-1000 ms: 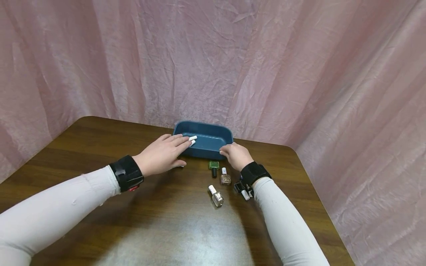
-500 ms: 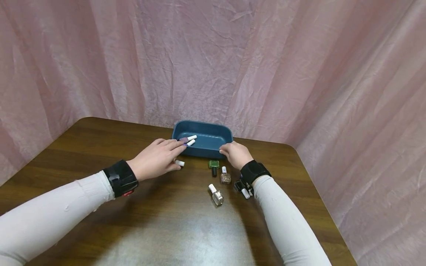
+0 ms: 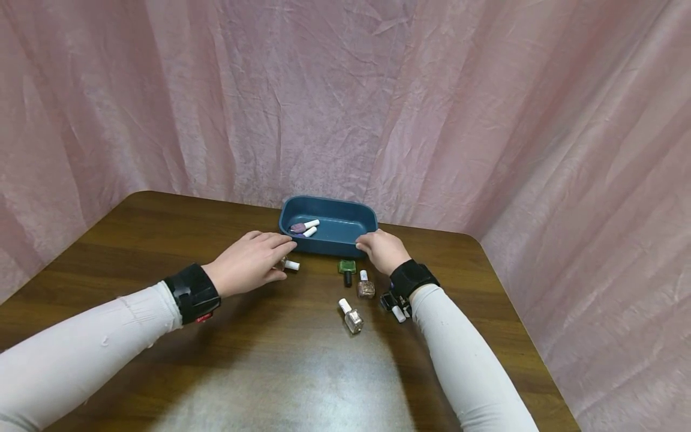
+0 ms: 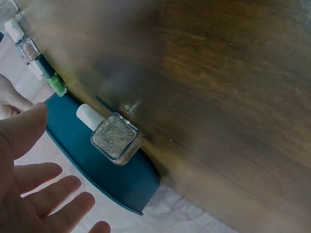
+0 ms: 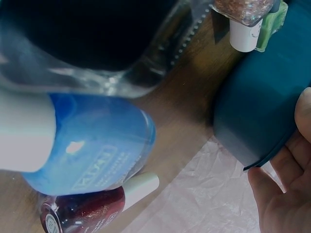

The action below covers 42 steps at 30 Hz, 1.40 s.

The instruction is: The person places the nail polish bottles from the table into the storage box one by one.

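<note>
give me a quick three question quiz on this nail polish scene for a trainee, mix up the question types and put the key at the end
1. Multiple choice: what does the right hand grip?
a) the edge of the table
b) the rim of the blue bin
c) the pink curtain

2. True or false: the left hand grips the glitter nail polish bottle nearest to it.

3. Fill in the blank: the green nail polish bottle has a ____ cap.

Key:
1. b
2. False; the left wrist view shows a gap between them.
3. black
</note>
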Tool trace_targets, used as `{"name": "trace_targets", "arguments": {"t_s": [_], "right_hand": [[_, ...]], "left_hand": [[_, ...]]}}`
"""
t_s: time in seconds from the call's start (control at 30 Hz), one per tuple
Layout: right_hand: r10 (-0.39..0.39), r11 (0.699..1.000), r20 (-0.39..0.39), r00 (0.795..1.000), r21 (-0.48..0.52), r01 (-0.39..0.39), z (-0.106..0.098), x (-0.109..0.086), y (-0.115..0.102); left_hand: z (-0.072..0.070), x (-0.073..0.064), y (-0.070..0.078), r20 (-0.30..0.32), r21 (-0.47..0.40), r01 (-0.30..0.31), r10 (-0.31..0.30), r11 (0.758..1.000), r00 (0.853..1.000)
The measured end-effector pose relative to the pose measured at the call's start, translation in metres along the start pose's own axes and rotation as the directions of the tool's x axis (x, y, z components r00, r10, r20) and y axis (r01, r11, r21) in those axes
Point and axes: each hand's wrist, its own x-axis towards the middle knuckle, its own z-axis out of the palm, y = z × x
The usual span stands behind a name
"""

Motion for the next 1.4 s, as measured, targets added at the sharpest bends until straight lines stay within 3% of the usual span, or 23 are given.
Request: {"name": "trace_targets", "arguments": {"t_s": [0.9,1.4], "right_hand": [[-0.009,1.0,-0.006,1.0,0.007,0.009,0.003,0.0,0.004],[0.007,1.0,0.004,1.0,0.006,-0.007,0.001,-0.001,0.001]], "left_hand": [[0.012,0.001,-0.007,0.078,-0.027,0.07,-0.068,0.997,0.995],[0.017,0.006,-0.012,0.096,-0.015,0.066,-0.064,0.998,0.993]]}}
